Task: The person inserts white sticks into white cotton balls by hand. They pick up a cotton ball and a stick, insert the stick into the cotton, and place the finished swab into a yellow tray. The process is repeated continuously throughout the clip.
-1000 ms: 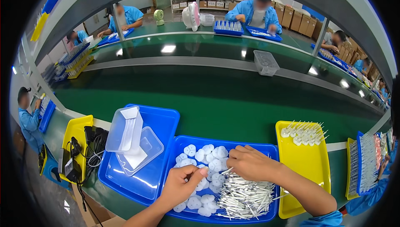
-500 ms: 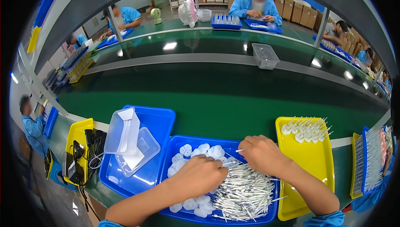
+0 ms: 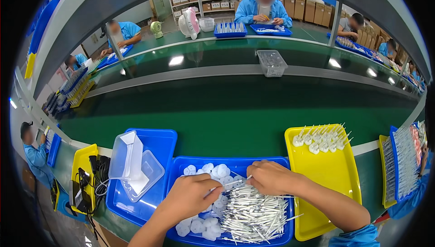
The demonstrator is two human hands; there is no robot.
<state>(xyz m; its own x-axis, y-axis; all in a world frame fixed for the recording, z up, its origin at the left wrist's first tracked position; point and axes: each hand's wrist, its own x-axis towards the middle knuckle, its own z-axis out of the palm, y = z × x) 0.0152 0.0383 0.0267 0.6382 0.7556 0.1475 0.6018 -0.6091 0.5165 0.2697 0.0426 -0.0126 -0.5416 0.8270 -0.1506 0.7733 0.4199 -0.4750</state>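
Observation:
A blue tray [image 3: 174, 174] in front of me holds white flower-shaped plastic pieces [image 3: 221, 171] on its left side and a heap of thin white sticks [image 3: 256, 215] on its right. Above the pieces, my left hand [image 3: 192, 197] is closed in a pinch, with a thin white stick [image 3: 233, 183] reaching rightward from its fingertips. My right hand [image 3: 274, 178] is closed too, over the heap's far edge. A small white tip shows at its fingertips, seemingly the end of another stick; the rest is hidden by the fingers. The two hands' fingertips are close but apart.
To the right, a yellow tray [image 3: 324, 179] carries several white pieces with upright sticks [image 3: 319, 140]. On the left, a blue tray [image 3: 158, 142] holds a clear plastic box [image 3: 124, 158] and lid. Black cables [image 3: 100, 170] lie beyond it. A lidded box [image 3: 272, 63] stands across the bench.
My left hand has moved left off the stick heap and now shows a stick in its pinch. My right hand has come in nearer to it. The whole view has shifted slightly.

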